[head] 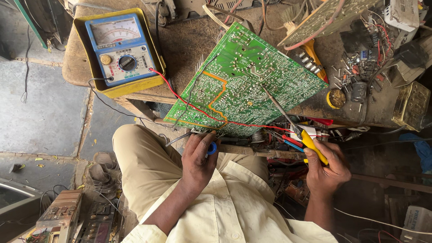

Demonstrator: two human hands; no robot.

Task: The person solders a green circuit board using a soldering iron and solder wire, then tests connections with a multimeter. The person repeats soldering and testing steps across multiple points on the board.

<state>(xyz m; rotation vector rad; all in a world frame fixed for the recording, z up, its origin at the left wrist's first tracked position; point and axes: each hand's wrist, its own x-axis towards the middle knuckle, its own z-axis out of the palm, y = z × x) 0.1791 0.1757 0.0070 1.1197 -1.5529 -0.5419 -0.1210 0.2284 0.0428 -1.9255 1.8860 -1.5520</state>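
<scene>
cluttered wooden workbench (189,42) (dusty) holds green circuit board (245,81) above grey stone floor (45,112).

A large green circuit board (245,81) is propped tilted on the tabletop (189,42), solder side up. Its lower edge is gripped by the left hand (198,157), in which a small blue spool (212,148) is also held. A yellow-handled soldering iron (294,126) is held in the right hand (326,168), its tip touching the board. A yellow-cased analogue meter (120,50) is set at the left, its red lead (189,104) laid across the board.
</scene>
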